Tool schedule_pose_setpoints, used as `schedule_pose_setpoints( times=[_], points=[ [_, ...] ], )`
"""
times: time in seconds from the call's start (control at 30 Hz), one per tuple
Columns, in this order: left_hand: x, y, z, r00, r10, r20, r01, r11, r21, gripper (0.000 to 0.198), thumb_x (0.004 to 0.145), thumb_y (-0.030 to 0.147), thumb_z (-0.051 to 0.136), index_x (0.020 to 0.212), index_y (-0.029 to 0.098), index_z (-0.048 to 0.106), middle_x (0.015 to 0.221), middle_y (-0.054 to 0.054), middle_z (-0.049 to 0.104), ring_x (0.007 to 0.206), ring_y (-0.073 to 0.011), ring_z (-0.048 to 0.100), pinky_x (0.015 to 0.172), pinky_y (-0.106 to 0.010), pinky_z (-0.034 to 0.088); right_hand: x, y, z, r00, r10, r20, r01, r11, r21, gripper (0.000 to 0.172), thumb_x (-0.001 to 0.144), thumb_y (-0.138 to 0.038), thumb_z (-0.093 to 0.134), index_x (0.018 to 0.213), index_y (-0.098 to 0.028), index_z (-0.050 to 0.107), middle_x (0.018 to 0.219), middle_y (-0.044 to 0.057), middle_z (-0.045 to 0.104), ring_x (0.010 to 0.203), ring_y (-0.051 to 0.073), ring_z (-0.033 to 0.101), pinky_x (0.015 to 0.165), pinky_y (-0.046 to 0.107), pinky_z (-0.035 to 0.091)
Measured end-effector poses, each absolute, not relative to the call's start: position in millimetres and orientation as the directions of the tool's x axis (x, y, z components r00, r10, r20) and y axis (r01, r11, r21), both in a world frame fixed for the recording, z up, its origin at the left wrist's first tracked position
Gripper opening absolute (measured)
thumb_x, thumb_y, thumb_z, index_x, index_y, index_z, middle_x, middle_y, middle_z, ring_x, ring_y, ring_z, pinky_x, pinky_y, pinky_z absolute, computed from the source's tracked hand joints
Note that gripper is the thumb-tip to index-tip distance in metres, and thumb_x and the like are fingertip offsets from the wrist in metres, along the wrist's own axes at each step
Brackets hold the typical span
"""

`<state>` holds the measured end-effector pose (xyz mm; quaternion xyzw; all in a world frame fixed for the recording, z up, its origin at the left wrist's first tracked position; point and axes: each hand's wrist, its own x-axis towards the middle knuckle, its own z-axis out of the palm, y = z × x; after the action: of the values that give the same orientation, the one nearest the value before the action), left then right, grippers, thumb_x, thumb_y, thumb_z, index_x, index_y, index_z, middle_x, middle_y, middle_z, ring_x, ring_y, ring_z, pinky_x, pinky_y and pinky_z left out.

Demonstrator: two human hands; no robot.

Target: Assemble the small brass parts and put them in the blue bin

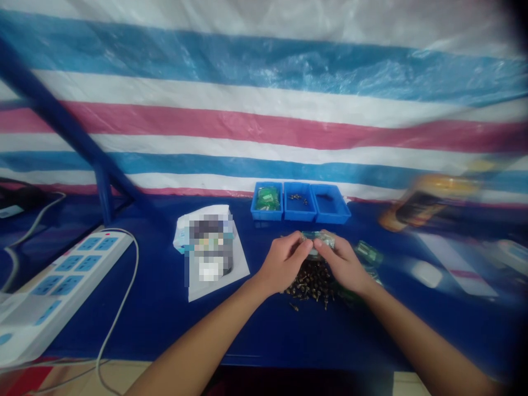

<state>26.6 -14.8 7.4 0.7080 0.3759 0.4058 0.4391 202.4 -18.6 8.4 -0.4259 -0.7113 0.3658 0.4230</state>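
My left hand and my right hand meet over the middle of the table. Between their thumbs and fingers they pinch a small clear plastic bag; its contents are hard to make out. Just below lies a heap of small dark and brass-coloured screw-like parts, a few of them loose at its front edge. Beside my right hand rests a green packet, with more packets partly hidden by the wrist.
Behind the hands stand three blue bins; the left bin holds green packets, the middle bin several small parts. A white power strip with its cable lies left, a white sheet nearer. A blurred orange-labelled bottle is at right.
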Motion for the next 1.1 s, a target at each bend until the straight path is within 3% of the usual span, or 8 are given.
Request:
schedule_pose_setpoints(
  times=[0.43, 0.73, 1.1],
  points=[
    [28.2, -15.4, 3.7, 0.377, 0.873, 0.310, 0.258, -0.421, 0.870, 0.038, 0.100, 0.041, 0.037, 0.070, 0.018, 0.036, 0.065, 0.003, 0.039, 0.061, -0.0110, 0.038, 0.062, -0.027, 0.029, 202.8, -20.0, 9.1, -0.320, 0.925, 0.204, 0.261, 0.294, -0.920, 0.039, 0.094, -0.048, 0.050, 0.072, -0.017, 0.057, 0.072, 0.000, 0.054, 0.068, 0.015, 0.046, 0.065, 0.027, 0.040],
    [28.3, -15.8, 3.6, 0.369, 0.875, 0.313, 0.269, -0.423, 0.865, 0.038, 0.101, 0.041, 0.036, 0.070, 0.018, 0.036, 0.064, 0.003, 0.040, 0.060, -0.0106, 0.039, 0.061, -0.027, 0.028, 203.4, -20.4, 9.3, -0.353, 0.914, 0.198, 0.259, 0.300, -0.918, 0.036, 0.096, -0.046, 0.048, 0.075, -0.017, 0.056, 0.073, 0.000, 0.052, 0.070, 0.015, 0.045, 0.067, 0.026, 0.039],
    [27.9, -17.4, 6.9, 0.378, 0.855, 0.355, 0.288, -0.473, 0.833, 0.036, 0.100, 0.040, 0.039, 0.071, 0.018, 0.038, 0.066, 0.003, 0.043, 0.063, -0.0116, 0.042, 0.062, -0.027, 0.030, 202.0, -22.6, 6.5, -0.304, 0.933, 0.195, 0.304, 0.288, -0.908, 0.044, 0.096, -0.051, 0.043, 0.067, -0.018, 0.047, 0.064, -0.002, 0.042, 0.062, 0.012, 0.036, 0.058, 0.025, 0.033]
  ],
)
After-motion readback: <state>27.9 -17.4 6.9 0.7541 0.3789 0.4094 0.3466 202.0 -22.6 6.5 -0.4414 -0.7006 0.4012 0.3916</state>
